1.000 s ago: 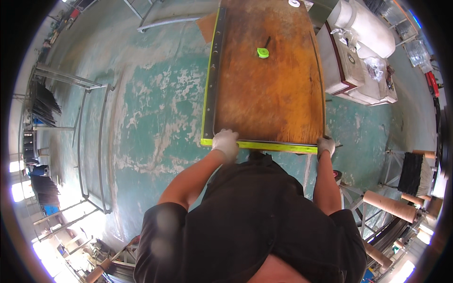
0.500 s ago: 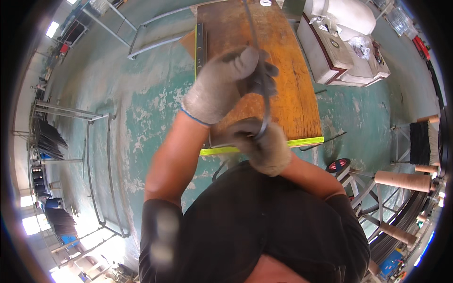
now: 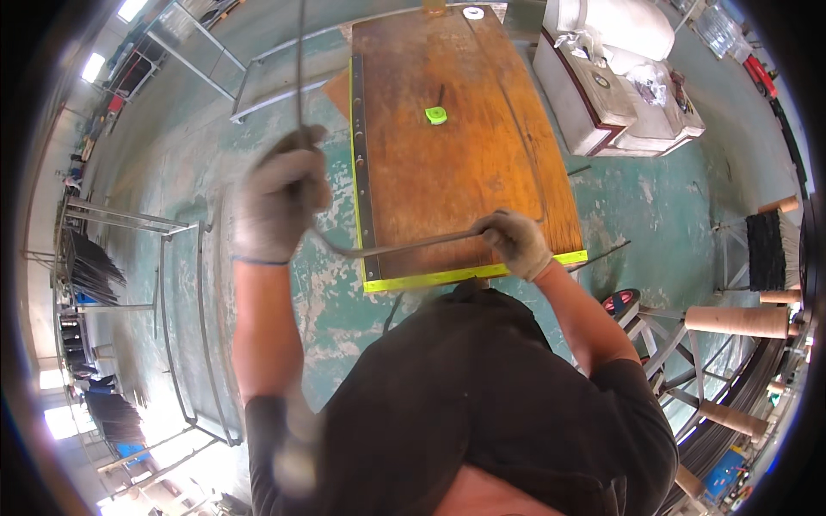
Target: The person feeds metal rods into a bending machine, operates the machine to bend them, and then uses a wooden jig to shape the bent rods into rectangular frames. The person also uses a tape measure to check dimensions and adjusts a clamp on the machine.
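Observation:
A thin dark metal rod bent into a wide U-shaped frame (image 3: 413, 244) is in both my gloved hands. My left hand (image 3: 280, 202), blurred by motion, is closed around its left side, out past the table's left edge. My right hand (image 3: 516, 243) is closed on its near crosspiece, above the front right of the wooden table (image 3: 396, 172). The right side of the frame runs along the tabletop toward the far end. A bright green tape measure (image 3: 436, 115) lies on the table between the frame's sides.
A white tape roll (image 3: 473, 13) sits at the table's far end. Yellow measuring strips edge the table, with the front strip (image 3: 473, 273) near my body. A pale sofa (image 3: 594, 103) stands right, metal frames (image 3: 185, 318) left, and a rack with brown rollers (image 3: 736, 322) at lower right.
My hands have moved apart: the left swung out to the left, past the table, and the right shifted slightly right. The bent frame now spreads over the table, and the tape measure has come into view.

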Demonstrator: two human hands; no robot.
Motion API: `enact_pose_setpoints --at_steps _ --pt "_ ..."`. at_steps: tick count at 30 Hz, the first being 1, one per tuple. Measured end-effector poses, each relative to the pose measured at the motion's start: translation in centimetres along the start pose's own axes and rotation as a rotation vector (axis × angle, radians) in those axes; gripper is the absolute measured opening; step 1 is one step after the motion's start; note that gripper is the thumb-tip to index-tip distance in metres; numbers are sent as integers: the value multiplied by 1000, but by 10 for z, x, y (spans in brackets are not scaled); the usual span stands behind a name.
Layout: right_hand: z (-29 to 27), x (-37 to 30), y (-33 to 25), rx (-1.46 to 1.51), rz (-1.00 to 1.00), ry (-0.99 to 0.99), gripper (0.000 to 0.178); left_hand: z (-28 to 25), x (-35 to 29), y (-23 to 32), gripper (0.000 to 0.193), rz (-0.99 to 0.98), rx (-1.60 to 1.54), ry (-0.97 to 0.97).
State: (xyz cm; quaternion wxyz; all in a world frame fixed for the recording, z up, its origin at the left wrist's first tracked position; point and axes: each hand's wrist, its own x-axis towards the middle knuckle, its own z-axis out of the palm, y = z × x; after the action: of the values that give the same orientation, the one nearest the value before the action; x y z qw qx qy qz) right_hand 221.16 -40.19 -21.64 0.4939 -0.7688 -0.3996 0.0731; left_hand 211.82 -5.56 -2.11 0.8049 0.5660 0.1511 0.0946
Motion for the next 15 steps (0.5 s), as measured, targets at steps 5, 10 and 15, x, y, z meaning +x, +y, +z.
enact_pose_setpoints --at_steps 5,10,15 --pt "5 -25 81 -187 159 38 7 -48 45 -145 38 -151 311 179" --pt "39 -59 137 -311 246 -30 6 -102 79 -284 46 -66 888 228" --pt "68 -65 161 -382 218 -68 9 -78 41 -317 38 -30 1470 231"
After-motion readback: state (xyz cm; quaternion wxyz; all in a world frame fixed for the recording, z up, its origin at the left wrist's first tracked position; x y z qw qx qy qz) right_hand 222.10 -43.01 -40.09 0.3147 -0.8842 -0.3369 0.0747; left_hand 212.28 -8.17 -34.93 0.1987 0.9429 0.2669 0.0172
